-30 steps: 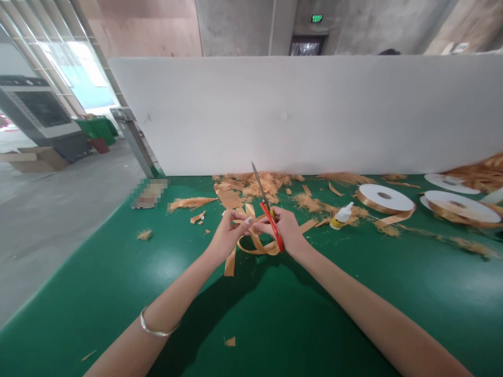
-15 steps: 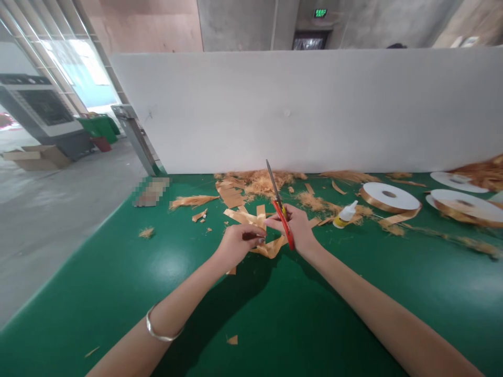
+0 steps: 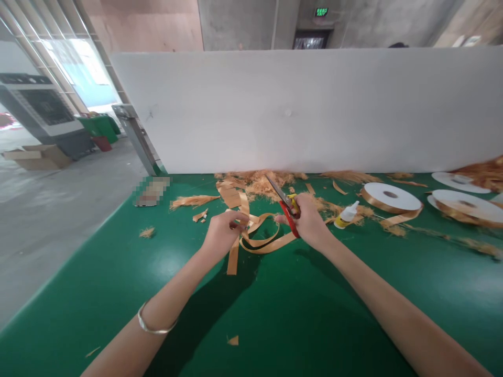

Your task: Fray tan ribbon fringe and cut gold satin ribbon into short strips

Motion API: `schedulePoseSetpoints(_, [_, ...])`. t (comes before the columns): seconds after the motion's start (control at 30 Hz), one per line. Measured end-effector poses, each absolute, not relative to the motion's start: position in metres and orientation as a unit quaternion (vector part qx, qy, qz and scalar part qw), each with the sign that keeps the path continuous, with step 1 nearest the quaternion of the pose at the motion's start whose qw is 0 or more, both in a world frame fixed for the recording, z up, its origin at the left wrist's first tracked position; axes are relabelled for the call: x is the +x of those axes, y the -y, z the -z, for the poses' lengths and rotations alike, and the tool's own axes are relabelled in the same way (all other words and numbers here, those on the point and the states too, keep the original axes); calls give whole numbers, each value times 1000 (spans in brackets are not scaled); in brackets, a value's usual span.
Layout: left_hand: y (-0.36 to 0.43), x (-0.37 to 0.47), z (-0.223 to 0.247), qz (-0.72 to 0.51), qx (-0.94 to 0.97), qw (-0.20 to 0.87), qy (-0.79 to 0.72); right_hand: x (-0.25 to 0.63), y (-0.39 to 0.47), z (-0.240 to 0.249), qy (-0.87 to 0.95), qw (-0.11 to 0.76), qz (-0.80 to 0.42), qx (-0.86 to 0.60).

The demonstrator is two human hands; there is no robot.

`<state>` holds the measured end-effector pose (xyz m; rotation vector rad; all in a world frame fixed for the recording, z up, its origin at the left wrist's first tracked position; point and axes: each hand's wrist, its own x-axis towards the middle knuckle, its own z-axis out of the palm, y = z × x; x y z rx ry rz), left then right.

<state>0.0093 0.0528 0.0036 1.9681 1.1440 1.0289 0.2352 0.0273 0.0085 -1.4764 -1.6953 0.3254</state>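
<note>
Left hand (image 3: 223, 230) is pinching the gold ribbon (image 3: 257, 238), fingers closed on the strip at the point where the loops gather. One tail of the ribbon is hanging down from that pinch toward the near edge of the green table (image 3: 275, 314); the loops are curling out to the right of the pinch, just above the tabletop.

Right hand (image 3: 308, 222) is gripping the red-handled scissors (image 3: 286, 204), fist closed around the handles. Blades are pointing up and left, away from the ribbon loops, tips sitting over the shredded gold scraps (image 3: 259, 183). Can't tell whether the blades are parted or closed. The far end of the ribbon loop is reaching the underside of the right hand; contact there is unclear.

Relative to the ribbon: small glue bottle (image 3: 346, 214) is lying just to the right, past the right hand. White-sided ribbon spool (image 3: 391, 198) is sitting further right, with more spools beyond it. Scrap pile is lying behind, against the white partition (image 3: 298, 110). A lone scrap piece (image 3: 232, 340) is lying well in front. Silver bangle (image 3: 151, 324) is sitting on the left wrist.
</note>
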Motion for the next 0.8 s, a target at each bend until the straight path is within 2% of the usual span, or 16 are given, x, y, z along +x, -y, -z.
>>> schedulePoseSetpoints(0.27, [-60, -9, -19, -385, 734, 295, -475, 244, -27, 13, 752, 303, -44, -583])
schedulePoseSetpoints(0.5, [-64, -12, -26, -382, 753, 255, -471, 245, -27, 12, 793, 203, 2, -575])
schedulePoseSetpoints(0.67, [-67, -14, -26, -369, 777, 254, -443, 245, -22, 5, 804, 110, 2, -585])
schedulePoseSetpoints(0.8, [-68, -16, -24, -345, 807, 249, -410, 241, -20, 1, 811, 84, -9, -578])
